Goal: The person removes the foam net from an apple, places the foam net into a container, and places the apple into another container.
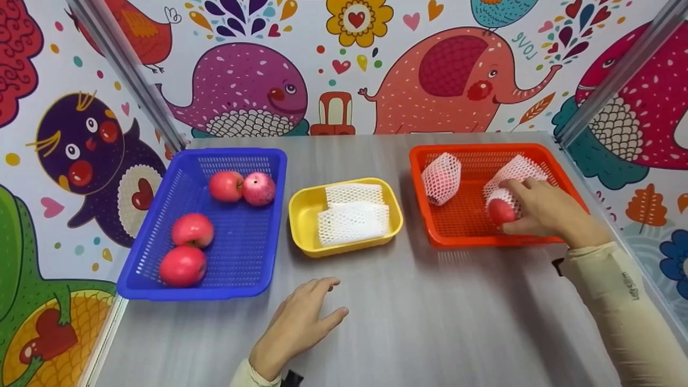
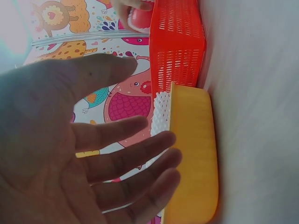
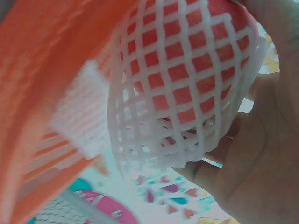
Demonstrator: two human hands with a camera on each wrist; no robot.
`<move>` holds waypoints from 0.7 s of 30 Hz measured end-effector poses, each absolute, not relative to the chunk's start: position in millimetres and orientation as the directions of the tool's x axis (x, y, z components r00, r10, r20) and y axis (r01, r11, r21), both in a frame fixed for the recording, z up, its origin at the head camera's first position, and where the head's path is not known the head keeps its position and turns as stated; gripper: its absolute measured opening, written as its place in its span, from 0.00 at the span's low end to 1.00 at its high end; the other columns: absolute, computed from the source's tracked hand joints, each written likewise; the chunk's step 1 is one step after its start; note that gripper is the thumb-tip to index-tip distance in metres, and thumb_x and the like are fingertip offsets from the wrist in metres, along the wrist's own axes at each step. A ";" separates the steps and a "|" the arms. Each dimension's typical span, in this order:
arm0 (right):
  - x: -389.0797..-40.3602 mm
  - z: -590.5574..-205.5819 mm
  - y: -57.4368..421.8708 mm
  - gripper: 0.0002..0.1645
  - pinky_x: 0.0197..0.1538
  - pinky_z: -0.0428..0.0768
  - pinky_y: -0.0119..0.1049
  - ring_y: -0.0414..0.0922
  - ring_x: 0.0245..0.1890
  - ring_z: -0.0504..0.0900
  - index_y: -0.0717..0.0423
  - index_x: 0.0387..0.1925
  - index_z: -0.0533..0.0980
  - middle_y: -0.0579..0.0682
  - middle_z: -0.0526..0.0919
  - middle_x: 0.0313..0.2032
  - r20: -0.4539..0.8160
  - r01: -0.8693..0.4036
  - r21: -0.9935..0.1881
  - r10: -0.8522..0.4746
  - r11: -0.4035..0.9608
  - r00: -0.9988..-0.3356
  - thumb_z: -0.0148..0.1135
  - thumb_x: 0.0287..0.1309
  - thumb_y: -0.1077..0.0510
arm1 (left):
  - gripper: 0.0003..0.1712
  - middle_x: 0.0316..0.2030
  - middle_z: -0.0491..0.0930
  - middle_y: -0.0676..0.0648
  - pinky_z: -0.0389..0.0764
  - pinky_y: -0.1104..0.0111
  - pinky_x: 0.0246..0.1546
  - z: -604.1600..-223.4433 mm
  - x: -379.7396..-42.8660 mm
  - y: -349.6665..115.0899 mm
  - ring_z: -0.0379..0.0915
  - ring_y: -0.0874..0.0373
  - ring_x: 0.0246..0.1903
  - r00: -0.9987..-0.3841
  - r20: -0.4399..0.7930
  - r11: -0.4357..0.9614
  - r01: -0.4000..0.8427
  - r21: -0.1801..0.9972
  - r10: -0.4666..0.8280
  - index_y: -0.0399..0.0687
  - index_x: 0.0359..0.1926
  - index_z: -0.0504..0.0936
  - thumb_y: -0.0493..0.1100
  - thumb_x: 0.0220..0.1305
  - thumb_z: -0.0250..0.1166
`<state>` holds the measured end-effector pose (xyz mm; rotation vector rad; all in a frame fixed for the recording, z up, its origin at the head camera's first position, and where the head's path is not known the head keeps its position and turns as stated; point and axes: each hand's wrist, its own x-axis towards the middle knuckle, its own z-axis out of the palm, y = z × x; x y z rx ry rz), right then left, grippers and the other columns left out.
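My right hand [image 1: 543,207] grips a red apple [image 1: 501,212] in a white foam net [image 3: 187,88], over the right side of the red basket [image 1: 438,236]. The right wrist view shows the net's open mesh around the apple, with my fingers curled behind it. Two more netted apples are in that basket: one at the left [image 1: 442,178], the other [image 1: 518,171] partly hidden behind my right hand. My left hand [image 1: 301,320], fingers spread and holding nothing, hovers in front of the yellow bin [image 1: 301,215]. Flat white foam nets [image 1: 353,223] lie inside this bin.
On the left stands a blue basket [image 1: 236,293] with several bare apples [image 1: 183,266]. All three containers sit in a row on the grey table [image 1: 387,312]. Printed walls [image 1: 344,75] with metal corner posts [image 1: 129,75] close off the back and sides.
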<state>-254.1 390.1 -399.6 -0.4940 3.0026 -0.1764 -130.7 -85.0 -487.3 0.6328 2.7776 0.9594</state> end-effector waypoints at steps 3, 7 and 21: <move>-245.2 -395.2 371.1 0.49 0.43 0.81 0.58 0.56 0.44 0.75 0.51 0.64 0.68 0.59 0.77 0.45 0.007 -0.363 -0.120 -0.365 0.924 -0.931 0.80 0.40 0.44 | 0.30 0.51 0.81 0.47 0.77 0.52 0.50 -486.8 -130.5 -85.8 0.76 0.51 0.52 -0.903 -0.004 0.713 0.335 0.616 0.429 0.45 0.61 0.77 0.57 0.65 0.67; -233.9 -392.3 347.8 0.47 0.43 0.81 0.55 0.53 0.42 0.76 0.49 0.61 0.71 0.55 0.77 0.45 0.088 -0.416 -0.124 -0.408 0.901 -0.909 0.81 0.38 0.44 | 0.30 0.51 0.81 0.47 0.77 0.51 0.51 -486.6 -130.4 -86.7 0.76 0.51 0.52 -0.905 -0.033 0.720 0.315 0.619 0.424 0.46 0.61 0.77 0.57 0.66 0.67; -200.8 -406.5 270.2 0.51 0.46 0.79 0.49 0.50 0.46 0.75 0.50 0.64 0.70 0.51 0.77 0.47 0.174 -0.618 -0.073 -0.600 0.783 -0.781 0.78 0.38 0.39 | 0.28 0.49 0.81 0.47 0.78 0.53 0.48 -488.6 -129.5 -87.2 0.77 0.52 0.50 -0.900 0.015 0.705 0.351 0.616 0.435 0.45 0.59 0.78 0.57 0.65 0.68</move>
